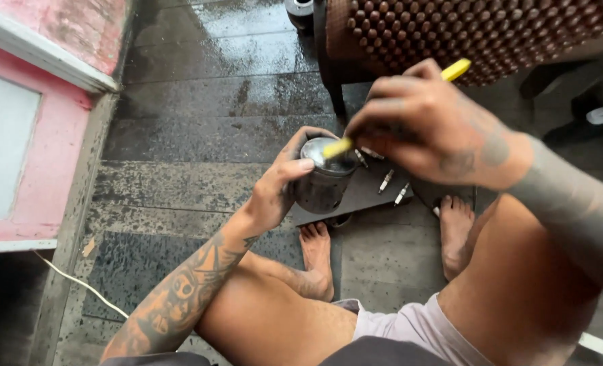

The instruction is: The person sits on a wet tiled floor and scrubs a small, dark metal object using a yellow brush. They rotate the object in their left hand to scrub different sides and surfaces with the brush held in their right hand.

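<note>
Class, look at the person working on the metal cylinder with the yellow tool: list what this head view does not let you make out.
- Working tip of the yellow tool: hidden inside the metal cylinder.
- Tool's middle: covered by the right hand.
- Cylinder's left side: behind the left hand.
- Small metal parts on the dark board: too small to identify.
- Beaded seat: cut off by the top edge.

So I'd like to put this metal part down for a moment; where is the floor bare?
Bare floor lies left of the dark board, toward the pink door. The board is crowded: spark plugs lie there, with both feet at its near edge.
</note>
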